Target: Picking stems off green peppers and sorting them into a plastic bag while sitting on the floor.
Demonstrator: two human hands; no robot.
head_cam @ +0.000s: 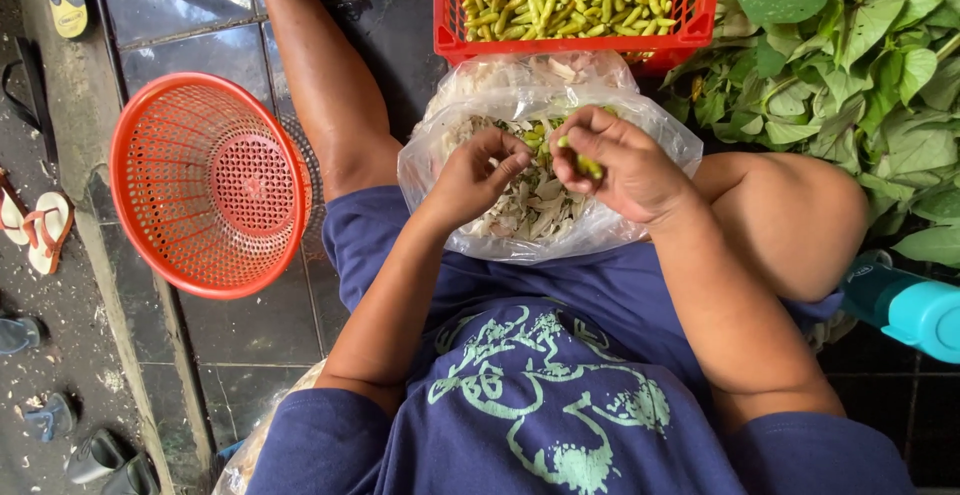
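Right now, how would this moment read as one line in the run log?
left hand: fingers over clear bag of husks | right hand: pinching green pod | red crate of pods ahead | orange basket beside

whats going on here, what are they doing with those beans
A person sits on a dark tiled floor with a clear plastic bag of pale husks in their lap. The right hand pinches a green pod over the bag, and the left hand works beside it. A red crate of pods sits ahead, an orange basket to the left.

Single head camera looks straight down, close above the seated person's lap.
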